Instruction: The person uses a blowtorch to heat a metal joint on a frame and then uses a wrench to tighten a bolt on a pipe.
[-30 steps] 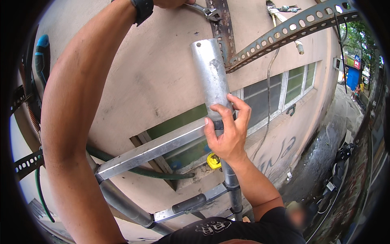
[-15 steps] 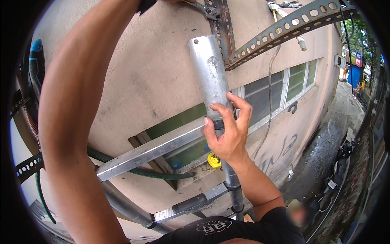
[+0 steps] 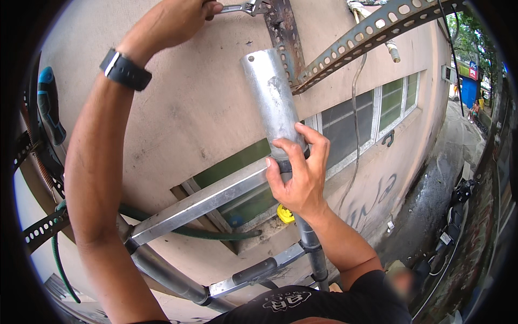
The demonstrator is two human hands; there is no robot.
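The right hand (image 3: pixel 298 178) grips the galvanised ladder rail (image 3: pixel 272 108), fingers wrapped round it — the rail's long axis runs upright. Higher and farther, the left hand (image 3: pixel 175 19) clenches a wrench (image 3: pixel 240 7) lying sideways, its head at the rusty slotted bracket (image 3: pixel 283 38) on the wall — just right of the fingers.

Head camera looks steeply down along the wall (image 3: pixel 205 108), close.

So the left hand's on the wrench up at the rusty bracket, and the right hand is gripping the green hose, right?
Not quite. In the head view the right hand grips the steel pipe, not the green hose, which runs lower along the wall. The left hand is on the wrench at the rusty bracket.
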